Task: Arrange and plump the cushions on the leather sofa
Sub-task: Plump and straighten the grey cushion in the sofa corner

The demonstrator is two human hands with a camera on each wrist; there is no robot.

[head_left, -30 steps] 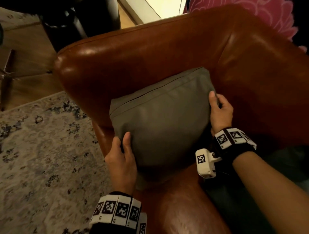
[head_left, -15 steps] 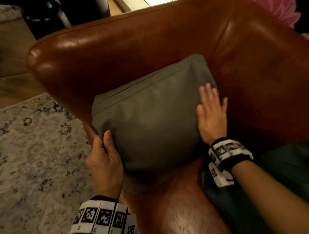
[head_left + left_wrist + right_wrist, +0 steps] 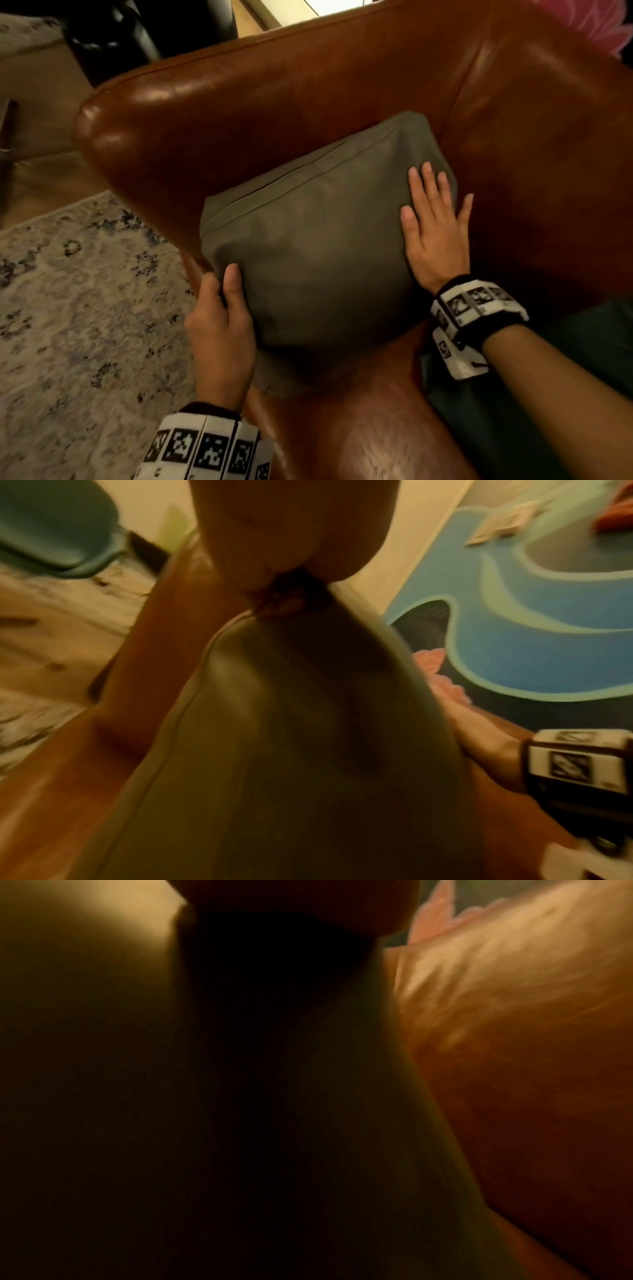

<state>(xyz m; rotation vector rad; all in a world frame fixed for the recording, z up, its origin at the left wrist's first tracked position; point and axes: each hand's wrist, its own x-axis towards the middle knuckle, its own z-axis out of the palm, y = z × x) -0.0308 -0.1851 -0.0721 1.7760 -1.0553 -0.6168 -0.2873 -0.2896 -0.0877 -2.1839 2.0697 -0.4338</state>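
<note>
A grey-green cushion [image 3: 318, 246] leans in the corner of the brown leather sofa [image 3: 239, 113], against its left arm. My left hand [image 3: 222, 322] grips the cushion's lower left edge, thumb on the front, fingers hidden behind. My right hand [image 3: 435, 222] lies flat on the cushion's right side with straight, spread fingers. In the left wrist view the cushion [image 3: 301, 750] fills the middle, blurred, with my right wrist band [image 3: 575, 761] beyond it. The right wrist view is dark; only the cushion [image 3: 325, 1096] and leather [image 3: 514, 1069] show.
A dark green cushion [image 3: 534, 394] lies on the seat under my right forearm. A pink item [image 3: 609, 24] sits behind the sofa's back at the top right. A pale patterned rug [image 3: 78, 308] covers the floor left of the sofa; dark furniture [image 3: 130, 34] stands beyond the arm.
My right hand went from holding the cushion's right edge to lying flat with spread fingers on its front. My left hand kept its grip at the lower left.
</note>
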